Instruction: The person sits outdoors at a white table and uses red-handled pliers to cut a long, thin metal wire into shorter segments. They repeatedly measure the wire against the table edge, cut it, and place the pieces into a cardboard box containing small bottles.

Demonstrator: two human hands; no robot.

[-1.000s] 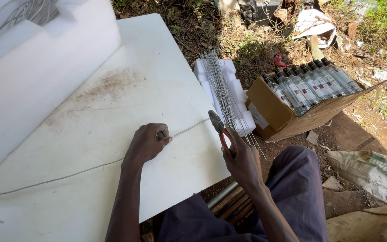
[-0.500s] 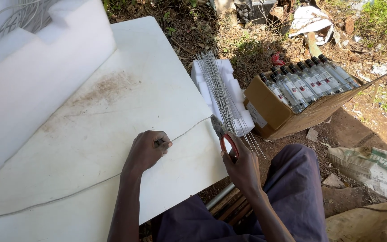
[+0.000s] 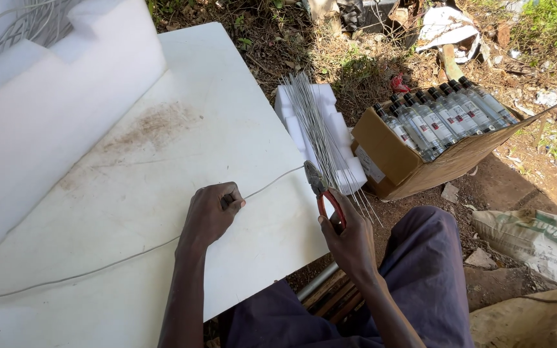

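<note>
i am watching the left hand (image 3: 211,212) pinching a long grey wire (image 3: 130,256) against the white bench (image 3: 182,116), fingers (image 3: 232,201) clamped on it. the right hand (image 3: 349,240) is gripping red-handled pliers (image 3: 320,190), fingers wrapped shut round the handles, nose meeting the wire's free end at the bench edge. judging the wire thin, light, springy and slippery; holding it close to the pliers looks steadiest. cut wire lengths (image 3: 320,135) are lying on a foam block (image 3: 330,132), beside a cardboard box of bottles (image 3: 436,125). outdoors, with bare littered ground around.
</note>
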